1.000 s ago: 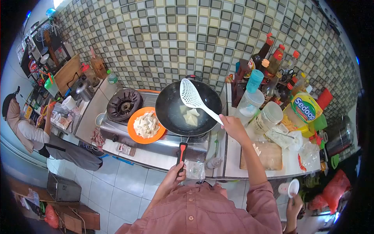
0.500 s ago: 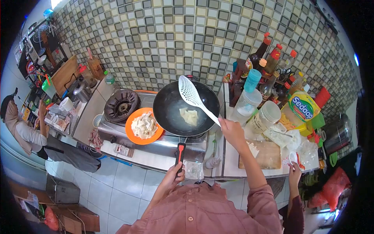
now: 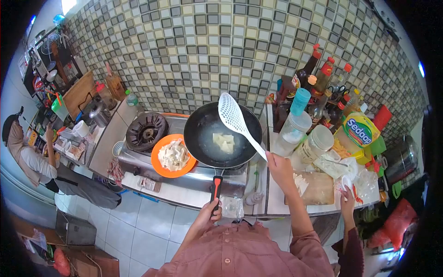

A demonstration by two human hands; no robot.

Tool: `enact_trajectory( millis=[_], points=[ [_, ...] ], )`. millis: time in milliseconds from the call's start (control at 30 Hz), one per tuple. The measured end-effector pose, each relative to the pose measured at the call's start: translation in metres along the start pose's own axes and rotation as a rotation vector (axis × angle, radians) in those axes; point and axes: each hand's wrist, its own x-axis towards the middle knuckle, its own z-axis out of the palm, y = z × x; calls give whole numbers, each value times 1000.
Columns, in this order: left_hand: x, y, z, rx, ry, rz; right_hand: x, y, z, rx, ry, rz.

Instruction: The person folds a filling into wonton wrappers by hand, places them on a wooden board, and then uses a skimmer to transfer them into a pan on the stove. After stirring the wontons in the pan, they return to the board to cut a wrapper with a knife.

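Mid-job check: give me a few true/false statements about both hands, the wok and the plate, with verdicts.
1. The left hand grips the wok handle. True.
2. The right hand holds a metal ladle. False: it holds a white slotted skimmer.
3. The skimmer's head is sunk in the wok. False: it is raised above the wok and tilted.
4. In the wok lie pale food pieces. True.
5. The orange plate stands empty. False: it too holds a heap of pale pieces.
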Motion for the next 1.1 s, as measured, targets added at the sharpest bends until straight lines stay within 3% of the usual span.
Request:
enact_trajectory(
  millis=[267, 567, 867, 1100],
  points=[
    [-2, 1, 1, -13, 0, -13, -4, 3, 2, 60, -1, 76],
    [-3, 4, 6, 34, -8, -35, 19, 15, 26, -486, 102, 114],
    [-6, 5, 9, 21, 50, -10, 55, -22, 71, -496, -163, -88],
    [-4, 3, 4, 21, 8, 2, 39, -58, 96, -548, -362, -222]
  ],
)
